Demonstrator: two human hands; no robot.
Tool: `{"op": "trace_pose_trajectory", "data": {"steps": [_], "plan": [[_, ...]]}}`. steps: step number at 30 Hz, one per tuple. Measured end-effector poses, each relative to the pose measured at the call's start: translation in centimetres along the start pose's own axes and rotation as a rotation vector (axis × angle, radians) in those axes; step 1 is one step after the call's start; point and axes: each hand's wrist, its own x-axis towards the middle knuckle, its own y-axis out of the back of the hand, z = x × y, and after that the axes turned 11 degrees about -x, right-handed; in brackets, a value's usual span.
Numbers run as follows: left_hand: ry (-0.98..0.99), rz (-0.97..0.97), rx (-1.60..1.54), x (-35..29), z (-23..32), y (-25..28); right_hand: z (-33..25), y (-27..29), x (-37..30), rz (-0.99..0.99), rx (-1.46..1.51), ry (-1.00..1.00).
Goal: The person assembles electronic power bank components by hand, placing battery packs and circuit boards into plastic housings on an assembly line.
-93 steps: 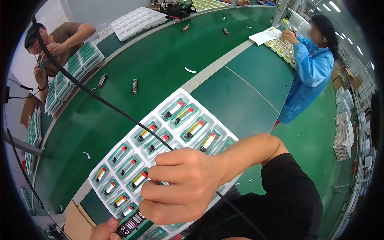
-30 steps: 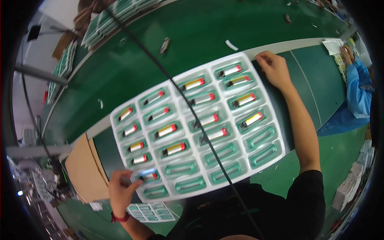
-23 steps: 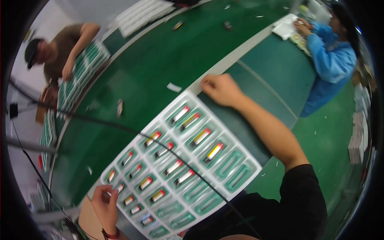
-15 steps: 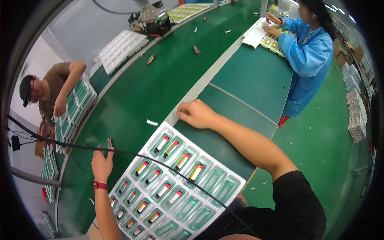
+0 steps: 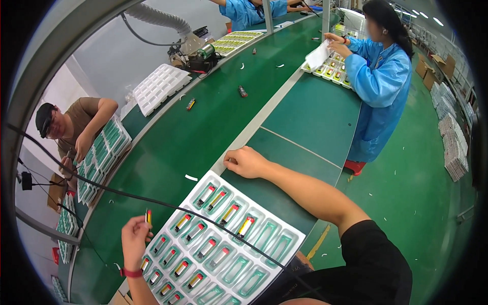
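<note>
My left hand (image 5: 134, 238) is closed in a pinch on a small battery cell (image 5: 148, 217) with red and yellow on it, held upright above the green belt beside the tray's left side. The white plastic tray (image 5: 209, 178) lies tilted in front of me. Many of its greenish pockets hold cells like the battery (image 5: 246, 226) near its upper right; pockets toward the right and lower right are empty. My right hand (image 5: 246, 162) rests in a loose fist on the bench edge just beyond the tray, with nothing visible in it.
Loose cells (image 5: 243, 91) and a white strip (image 5: 191, 178) lie on the green belt (image 5: 168, 147). A black cable (image 5: 152, 201) crosses the view over the tray. Across the belt a person (image 5: 84, 119) works at stacked trays; another in blue (image 5: 378, 76) handles a tray at far right.
My left hand has taken hold of the cell that stood at its fingertips and drawn it nearer the tray. My right hand stays in a loose fist on the bench edge. The view has shifted slightly.
</note>
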Motion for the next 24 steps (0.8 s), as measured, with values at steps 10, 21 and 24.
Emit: {"op": "trace_pose_trajectory", "data": {"steps": [10,21,24], "plan": [[-0.312,0.042,-0.217,-13.0,4.3,-2.3,-14.5,4.8,-3.3,0.053,0.366,0.52],[-0.757,0.273,0.414,-14.5,4.7,-4.0,-23.5,-0.7,-5.8,-0.324,0.677,0.515],[-0.752,0.245,0.386,-14.7,5.3,-4.2,-23.8,0.6,-5.9,-0.431,0.819,0.383]]}}
